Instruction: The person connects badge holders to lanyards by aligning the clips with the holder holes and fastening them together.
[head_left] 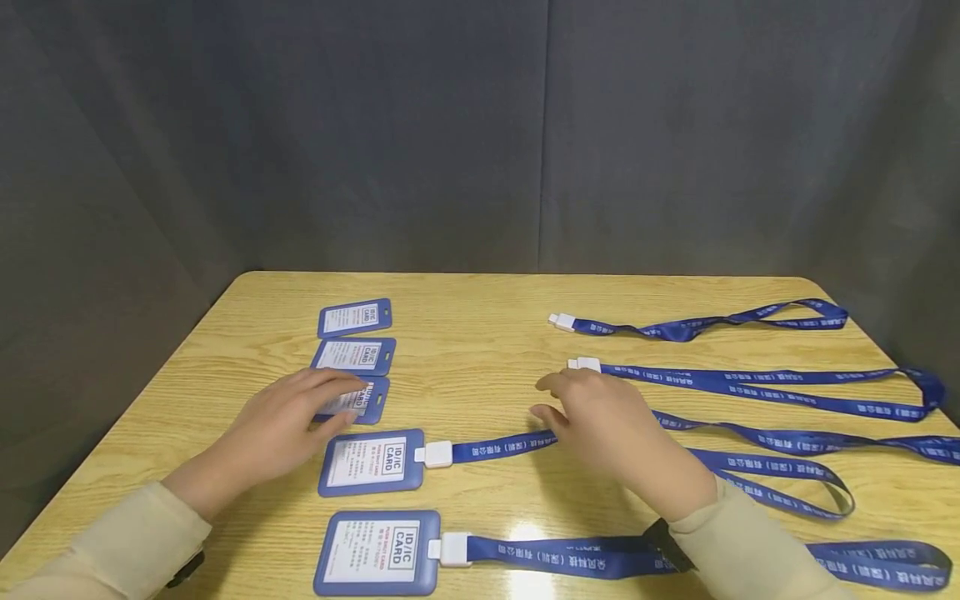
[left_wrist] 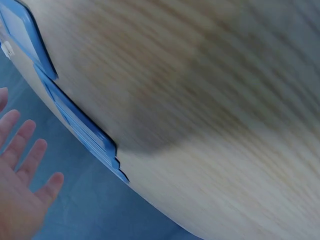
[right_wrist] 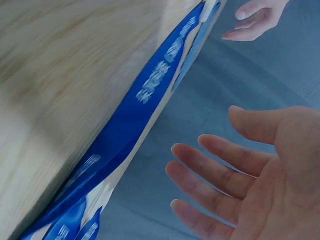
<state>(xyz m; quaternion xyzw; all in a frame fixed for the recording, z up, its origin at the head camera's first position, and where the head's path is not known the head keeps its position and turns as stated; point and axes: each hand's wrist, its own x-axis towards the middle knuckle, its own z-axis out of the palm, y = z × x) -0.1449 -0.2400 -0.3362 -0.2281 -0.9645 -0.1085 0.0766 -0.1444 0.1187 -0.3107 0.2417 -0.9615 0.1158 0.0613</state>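
My left hand [head_left: 288,417] hovers over a blue-framed ID card holder [head_left: 381,398], the third from the back, and partly covers it. Its fingers are spread and relaxed in the left wrist view, gripping nothing. On the right, my right hand [head_left: 607,425] is above the straps, loosely bent and empty; the right wrist view shows its fingers apart. Nearest it are a blue lanyard [head_left: 787,437], whose clip end is hidden, and the strap [head_left: 502,447] clipped to the fourth card holder [head_left: 371,461].
Two loose card holders [head_left: 356,317] lie at the back left. Opposite are a lanyard [head_left: 675,329] with a white clip and another lanyard [head_left: 757,379]. A front card holder [head_left: 375,554] is joined to its lanyard [head_left: 555,557]. All lie on a wooden table [head_left: 465,325] before dark curtains.
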